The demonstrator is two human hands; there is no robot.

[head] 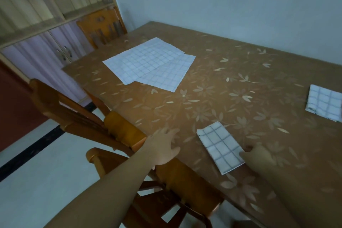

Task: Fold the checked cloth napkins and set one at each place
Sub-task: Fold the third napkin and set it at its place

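Observation:
A folded checked napkin (220, 147) lies near the table's front edge. My right hand (259, 157) touches its near right corner; whether the fingers pinch the cloth is hidden. My left hand (162, 146) hovers with spread fingers over the table edge, left of that napkin, holding nothing. Two unfolded checked napkins (148, 61) lie flat and overlapping at the far left of the table. Another folded napkin (325, 102) sits at the right edge of view.
The table (231, 89) wears a brown cloth with a flower print. A wooden chair (120, 135) stands tucked in below my left hand, another chair (101, 26) at the far end. A cabinet (46, 46) and wall lie beyond.

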